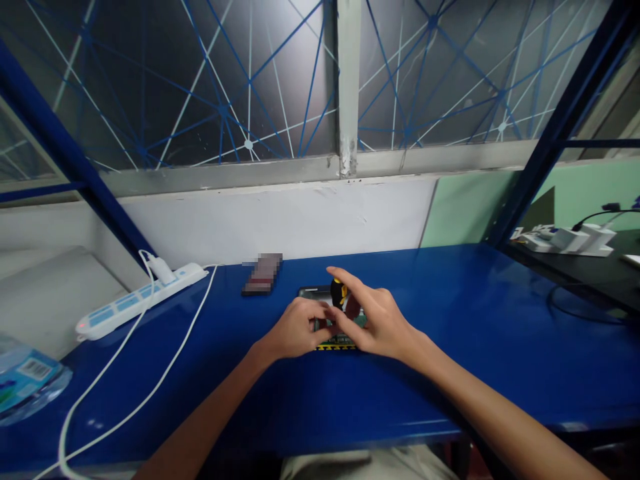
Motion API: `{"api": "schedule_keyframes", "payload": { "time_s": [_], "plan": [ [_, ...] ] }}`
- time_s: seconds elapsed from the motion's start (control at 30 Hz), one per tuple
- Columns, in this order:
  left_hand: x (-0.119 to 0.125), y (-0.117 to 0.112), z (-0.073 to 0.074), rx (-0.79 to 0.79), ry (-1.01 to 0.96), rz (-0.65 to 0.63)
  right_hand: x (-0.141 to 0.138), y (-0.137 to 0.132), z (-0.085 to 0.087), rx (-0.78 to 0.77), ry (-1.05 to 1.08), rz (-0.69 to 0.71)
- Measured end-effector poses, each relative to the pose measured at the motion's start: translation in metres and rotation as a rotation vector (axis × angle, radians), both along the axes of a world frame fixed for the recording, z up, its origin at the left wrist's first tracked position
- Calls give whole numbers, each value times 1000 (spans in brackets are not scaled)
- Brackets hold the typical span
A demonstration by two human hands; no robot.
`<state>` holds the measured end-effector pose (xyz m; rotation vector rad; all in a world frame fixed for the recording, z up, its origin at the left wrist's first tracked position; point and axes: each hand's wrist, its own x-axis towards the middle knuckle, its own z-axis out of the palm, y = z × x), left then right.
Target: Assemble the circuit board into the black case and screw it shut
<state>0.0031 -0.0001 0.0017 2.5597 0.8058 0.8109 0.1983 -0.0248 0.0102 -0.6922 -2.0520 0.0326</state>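
Note:
A small dark device [314,293] with green parts and a yellow-black striped front edge lies on the blue table [450,320]. My left hand [299,328] rests on its left side with fingers curled and pressed against it. My right hand [373,317] holds a small screwdriver with a yellow and black handle [339,292] upright over the device, gripped between thumb and fingers, the index finger on top of the handle. Most of the device is hidden under both hands.
A blurred dark flat object [263,274] lies behind the device. A white power strip [140,299] with a plug and white cable [150,393] sits at left. A plastic water bottle [25,383] lies at far left. White chargers [575,239] sit on a neighbouring desk at right.

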Motion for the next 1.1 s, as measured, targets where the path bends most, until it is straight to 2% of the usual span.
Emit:
{"api": "schedule_keyframes", "payload": {
  "time_s": [0.13, 0.53, 0.93, 1.1],
  "plan": [
    [1, 1, 0, 24, -20, 43, 1, 1, 0, 2, -18, 1],
    [1, 2, -2, 41, -41, -23, -1, 0, -3, 29, -18, 2],
    [5, -4, 8, -143, -40, -39, -1, 0, -2, 11, -12, 10],
    [4, -4, 9, -207, -42, -46, -1, -1, -1, 0, -8, 8]
  ]
}}
